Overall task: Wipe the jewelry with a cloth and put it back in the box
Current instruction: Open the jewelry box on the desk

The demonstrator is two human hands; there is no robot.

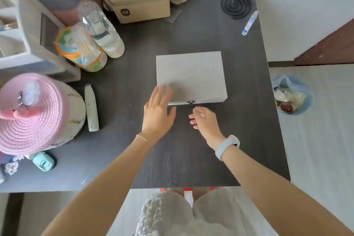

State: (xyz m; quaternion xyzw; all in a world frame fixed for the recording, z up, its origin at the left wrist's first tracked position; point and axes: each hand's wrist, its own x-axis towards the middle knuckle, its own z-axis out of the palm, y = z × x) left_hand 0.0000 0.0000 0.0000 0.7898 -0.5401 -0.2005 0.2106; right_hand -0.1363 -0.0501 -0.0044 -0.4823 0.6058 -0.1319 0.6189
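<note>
Reaching with flat, spread fingers, the left hand (pixel 158 110) touches the near left corner of the closed box (pixel 190 77) mid-table. It looks stiff, light and smooth; lift at the front clasp (pixel 191 102). The right hand (pixel 204 119) hovers loosely curled, holding nothing.

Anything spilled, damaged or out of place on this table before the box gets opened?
Nothing spilled or damaged. The box sits closed and slightly skewed to the table edge. A clear bottle and small vial lie on their sides. No cloth or jewelry visible.
</note>
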